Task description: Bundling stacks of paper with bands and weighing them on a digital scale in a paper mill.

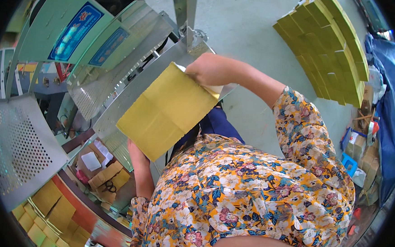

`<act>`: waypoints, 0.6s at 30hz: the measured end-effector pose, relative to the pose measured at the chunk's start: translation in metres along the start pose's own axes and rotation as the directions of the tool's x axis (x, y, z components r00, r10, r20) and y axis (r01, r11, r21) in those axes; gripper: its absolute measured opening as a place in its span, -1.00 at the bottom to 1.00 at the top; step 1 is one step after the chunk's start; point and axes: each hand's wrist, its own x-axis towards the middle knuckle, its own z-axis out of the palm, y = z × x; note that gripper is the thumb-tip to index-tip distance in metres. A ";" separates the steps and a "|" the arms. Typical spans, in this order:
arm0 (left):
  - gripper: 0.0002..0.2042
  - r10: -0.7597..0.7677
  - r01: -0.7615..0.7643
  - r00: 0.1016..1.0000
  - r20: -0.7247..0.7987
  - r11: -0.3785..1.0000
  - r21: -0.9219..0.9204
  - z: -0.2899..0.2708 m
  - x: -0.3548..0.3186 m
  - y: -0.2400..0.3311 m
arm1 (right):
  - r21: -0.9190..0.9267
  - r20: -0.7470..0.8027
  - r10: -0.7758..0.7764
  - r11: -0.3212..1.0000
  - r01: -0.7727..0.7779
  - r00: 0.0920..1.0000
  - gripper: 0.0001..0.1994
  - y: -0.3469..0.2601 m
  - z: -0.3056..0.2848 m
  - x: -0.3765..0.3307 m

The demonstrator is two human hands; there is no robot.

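Note:
A bundle of yellow paper sheets [167, 109] lies slantwise in front of my body, over the edge of a metal table [109, 117]. My right hand [210, 70] is closed on its right end, fingers curled over the edge. A white paper strip [180, 67] shows beside those fingers. At the bundle's lower left corner, my left hand [138, 155] grips the end from the side. Its fingers are mostly hidden behind the paper.
A machine with green panels [72, 29] and perforated metal plates [20, 143] stands at the left. Stacked yellow bundles [324, 48] rest on the floor at the far right. Scissors [110, 187] lie in a cardboard box at the lower left. A blue tarp [389, 111] hangs on the right.

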 end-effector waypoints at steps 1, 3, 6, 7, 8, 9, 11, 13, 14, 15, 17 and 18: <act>-0.58 0.000 0.000 1.000 0.008 1.000 0.001 0.001 -0.001 0.000 | -0.157 0.061 0.017 0.988 -0.007 0.998 -0.74 -0.010 0.000 0.001; -0.58 -0.019 0.019 1.000 -0.008 1.000 0.004 0.002 -0.003 0.003 | -0.192 0.033 0.040 0.981 -0.033 0.999 -0.84 -0.012 0.007 0.005; -0.57 0.001 -0.002 1.000 0.024 0.999 0.044 -0.006 0.002 -0.001 | -0.319 0.074 -0.009 0.947 0.033 0.997 -0.86 -0.013 0.008 0.007; -0.57 -0.001 -0.001 1.000 0.027 0.999 0.049 -0.007 0.002 -0.002 | -0.332 0.092 0.005 0.943 0.026 0.996 -0.87 -0.016 0.004 0.007; -0.56 0.001 -0.001 1.000 0.009 0.999 0.035 -0.008 0.002 -0.004 | -0.345 0.110 0.019 0.938 0.020 0.994 -0.89 -0.018 0.003 0.006; -0.56 0.004 -0.004 1.000 -0.009 1.000 0.019 -0.007 0.003 -0.004 | -0.343 0.107 0.021 0.939 0.017 0.994 -0.89 -0.016 0.002 0.007; -0.56 0.000 0.000 1.000 0.004 1.000 0.007 -0.005 0.003 -0.004 | -0.360 0.078 -0.043 0.930 0.068 0.996 -0.85 -0.014 0.003 0.008; -0.56 0.001 -0.001 1.000 0.012 1.000 -0.007 -0.001 0.003 0.001 | -0.359 0.075 -0.026 0.932 0.052 0.997 -0.88 -0.012 0.005 0.007; -0.56 -0.011 0.011 1.000 -0.022 1.000 -0.004 0.002 0.002 0.002 | -0.357 0.075 -0.010 0.933 0.036 0.997 -0.89 -0.011 0.006 0.006; -0.56 -0.023 0.023 0.998 -0.062 1.000 -0.003 0.002 0.000 0.003 | -0.358 0.077 -0.015 0.933 0.042 0.997 -0.89 -0.011 0.008 0.004; -0.56 -0.017 0.017 1.000 -0.004 0.998 0.055 -0.015 0.006 -0.001 | -0.227 -0.012 -0.035 0.973 0.031 0.999 -0.79 -0.009 0.011 -0.004; -0.55 -0.016 0.008 0.998 0.064 0.993 0.114 -0.020 0.009 -0.004 | -0.230 -0.013 -0.037 0.973 0.033 0.999 -0.79 -0.003 0.016 -0.009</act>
